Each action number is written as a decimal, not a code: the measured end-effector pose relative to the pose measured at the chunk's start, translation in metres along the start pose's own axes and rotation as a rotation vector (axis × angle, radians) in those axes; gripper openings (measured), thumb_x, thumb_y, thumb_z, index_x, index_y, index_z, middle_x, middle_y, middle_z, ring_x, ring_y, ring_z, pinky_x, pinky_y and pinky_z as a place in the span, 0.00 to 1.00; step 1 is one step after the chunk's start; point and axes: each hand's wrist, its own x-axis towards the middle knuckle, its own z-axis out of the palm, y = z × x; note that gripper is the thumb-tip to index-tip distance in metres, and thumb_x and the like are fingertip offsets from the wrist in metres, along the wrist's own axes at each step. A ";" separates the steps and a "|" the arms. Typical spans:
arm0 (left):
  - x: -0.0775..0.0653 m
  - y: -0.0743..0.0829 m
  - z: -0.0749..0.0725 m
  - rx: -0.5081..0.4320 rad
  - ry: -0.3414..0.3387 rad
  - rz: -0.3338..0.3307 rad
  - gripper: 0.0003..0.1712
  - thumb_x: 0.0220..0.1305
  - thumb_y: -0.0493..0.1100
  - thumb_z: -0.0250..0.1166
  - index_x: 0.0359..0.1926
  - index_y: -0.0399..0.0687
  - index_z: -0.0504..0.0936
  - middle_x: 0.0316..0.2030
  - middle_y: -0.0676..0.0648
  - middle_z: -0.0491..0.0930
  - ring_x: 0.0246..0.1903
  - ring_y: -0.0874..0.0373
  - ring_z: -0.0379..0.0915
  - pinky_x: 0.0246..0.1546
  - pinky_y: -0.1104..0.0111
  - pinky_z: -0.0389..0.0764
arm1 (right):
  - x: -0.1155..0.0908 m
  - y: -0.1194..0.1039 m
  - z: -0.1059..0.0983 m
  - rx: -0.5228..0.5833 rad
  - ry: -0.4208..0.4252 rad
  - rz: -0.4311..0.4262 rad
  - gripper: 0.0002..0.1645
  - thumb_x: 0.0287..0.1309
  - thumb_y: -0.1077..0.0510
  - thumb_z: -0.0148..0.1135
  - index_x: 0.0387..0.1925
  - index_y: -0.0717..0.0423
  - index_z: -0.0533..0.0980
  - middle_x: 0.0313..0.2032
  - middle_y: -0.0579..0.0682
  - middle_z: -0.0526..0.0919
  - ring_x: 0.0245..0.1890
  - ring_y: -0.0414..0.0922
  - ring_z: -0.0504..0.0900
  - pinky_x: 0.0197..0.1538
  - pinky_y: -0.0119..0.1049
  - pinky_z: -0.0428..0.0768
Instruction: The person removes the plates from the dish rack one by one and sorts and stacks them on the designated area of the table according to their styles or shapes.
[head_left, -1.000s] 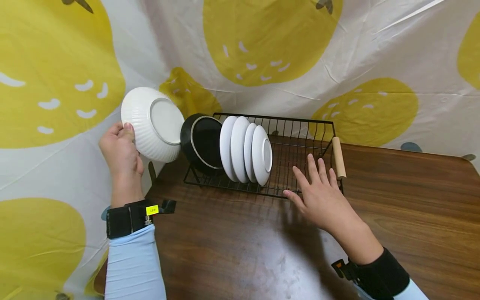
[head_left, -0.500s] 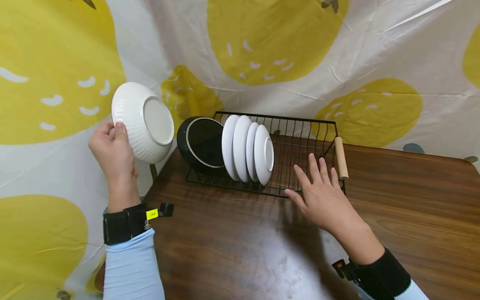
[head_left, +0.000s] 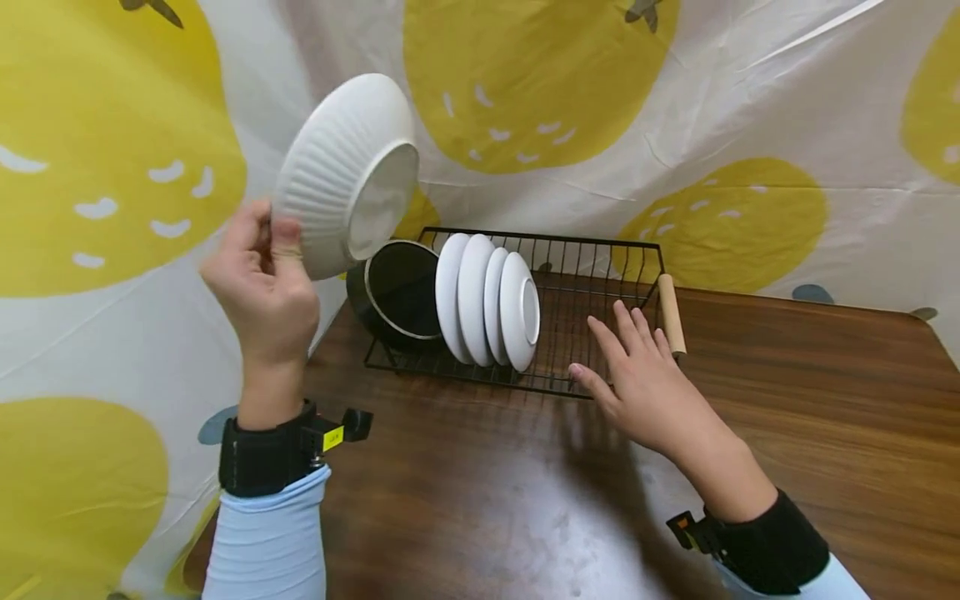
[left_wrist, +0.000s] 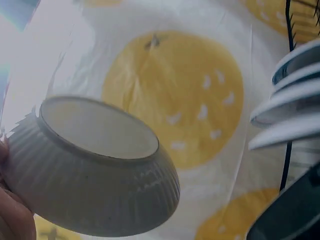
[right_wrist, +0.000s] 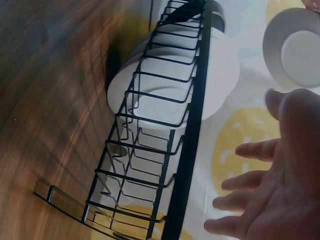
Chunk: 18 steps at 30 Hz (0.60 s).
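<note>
A white bowl with a ribbed outside (head_left: pixel 345 167) is tilted in the air at the left, its round foot turned toward the right. My left hand (head_left: pixel 266 283) grips its rim, thumb on the outer side. Below it, a black bowl (head_left: pixel 401 287) leans at the left end of a black wire dish rack (head_left: pixel 570 350). Several white plates (head_left: pixel 517 312) stand on edge in the rack beside the black bowl. With fingers spread, my right hand (head_left: pixel 645 383) is over the rack's front right part and holds nothing. In the left wrist view the ribbed bowl (left_wrist: pixel 100 185) fills the lower left.
The rack has a wooden handle (head_left: pixel 672 315) at its right end and stands on a brown wooden table (head_left: pixel 480 483). Behind it hangs a white cloth with yellow fruit print (head_left: pixel 540 83), which also covers the left side.
My left hand has raised the white bowl and brought it to the right, turning it more on edge, above the black bowl. The right hand has barely moved.
</note>
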 end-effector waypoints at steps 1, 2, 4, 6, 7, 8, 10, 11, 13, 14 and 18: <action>-0.002 0.004 0.004 -0.015 -0.026 0.038 0.10 0.72 0.32 0.66 0.41 0.23 0.86 0.31 0.49 0.88 0.28 0.71 0.78 0.29 0.81 0.75 | -0.001 0.001 -0.002 0.035 0.001 -0.006 0.46 0.82 0.34 0.45 0.84 0.57 0.53 0.85 0.68 0.41 0.85 0.70 0.41 0.83 0.74 0.46; -0.005 0.008 0.009 -0.031 -0.053 0.074 0.09 0.71 0.31 0.66 0.40 0.22 0.85 0.30 0.45 0.89 0.28 0.71 0.78 0.29 0.82 0.75 | -0.002 0.001 -0.004 0.071 0.003 -0.011 0.46 0.82 0.33 0.44 0.84 0.57 0.53 0.85 0.67 0.41 0.85 0.70 0.41 0.83 0.73 0.47; -0.011 0.013 0.018 -0.050 -0.112 0.144 0.07 0.70 0.28 0.66 0.40 0.23 0.85 0.32 0.34 0.89 0.29 0.72 0.78 0.29 0.84 0.75 | -0.003 0.000 -0.009 0.137 0.007 -0.016 0.45 0.82 0.34 0.44 0.84 0.56 0.54 0.86 0.65 0.43 0.85 0.68 0.43 0.82 0.72 0.51; -0.016 0.018 0.025 -0.061 -0.154 0.196 0.06 0.69 0.27 0.67 0.40 0.23 0.85 0.31 0.30 0.88 0.28 0.71 0.77 0.28 0.85 0.72 | -0.005 -0.002 -0.012 0.200 0.017 -0.027 0.43 0.83 0.34 0.43 0.84 0.55 0.54 0.86 0.63 0.44 0.85 0.68 0.48 0.81 0.71 0.57; -0.019 0.019 0.029 -0.069 -0.174 0.216 0.06 0.69 0.28 0.67 0.40 0.23 0.85 0.31 0.30 0.88 0.27 0.70 0.76 0.27 0.85 0.70 | -0.005 -0.003 -0.014 0.232 0.025 -0.033 0.42 0.83 0.35 0.43 0.84 0.55 0.55 0.86 0.62 0.45 0.84 0.67 0.50 0.80 0.71 0.59; -0.022 0.021 0.032 -0.082 -0.193 0.232 0.07 0.70 0.30 0.67 0.40 0.24 0.85 0.31 0.31 0.88 0.27 0.68 0.76 0.26 0.84 0.70 | -0.006 -0.004 -0.015 0.263 0.033 -0.043 0.41 0.84 0.36 0.42 0.84 0.54 0.56 0.86 0.62 0.47 0.84 0.66 0.52 0.80 0.71 0.60; -0.028 0.024 0.039 -0.098 -0.223 0.286 0.11 0.73 0.34 0.66 0.39 0.25 0.85 0.28 0.33 0.87 0.22 0.63 0.73 0.23 0.80 0.68 | -0.007 -0.005 -0.017 0.341 0.048 -0.060 0.38 0.85 0.38 0.40 0.83 0.54 0.58 0.84 0.61 0.54 0.82 0.64 0.60 0.79 0.69 0.65; -0.031 0.026 0.041 -0.104 -0.243 0.322 0.13 0.75 0.37 0.65 0.38 0.26 0.85 0.28 0.34 0.87 0.21 0.60 0.72 0.22 0.76 0.68 | -0.008 -0.006 -0.018 0.395 0.058 -0.070 0.36 0.86 0.39 0.39 0.82 0.54 0.60 0.83 0.61 0.58 0.81 0.63 0.63 0.78 0.67 0.66; -0.037 0.029 0.047 -0.110 -0.297 0.412 0.17 0.78 0.41 0.63 0.38 0.28 0.85 0.27 0.36 0.87 0.19 0.56 0.72 0.20 0.69 0.71 | -0.009 -0.005 -0.022 0.550 0.064 -0.092 0.35 0.87 0.41 0.36 0.80 0.56 0.63 0.79 0.63 0.66 0.78 0.62 0.67 0.78 0.65 0.69; -0.039 0.031 0.049 -0.112 -0.326 0.466 0.18 0.79 0.42 0.62 0.38 0.29 0.85 0.27 0.37 0.87 0.18 0.54 0.73 0.19 0.66 0.73 | -0.009 -0.005 -0.024 0.640 0.061 -0.104 0.36 0.87 0.40 0.34 0.80 0.58 0.64 0.77 0.63 0.69 0.76 0.62 0.71 0.76 0.62 0.73; -0.047 0.038 0.057 -0.115 -0.461 0.718 0.12 0.79 0.35 0.58 0.39 0.33 0.84 0.28 0.41 0.87 0.22 0.53 0.80 0.24 0.59 0.86 | -0.012 0.003 -0.033 1.086 -0.021 -0.185 0.48 0.82 0.30 0.22 0.80 0.59 0.61 0.72 0.56 0.76 0.67 0.55 0.81 0.66 0.49 0.85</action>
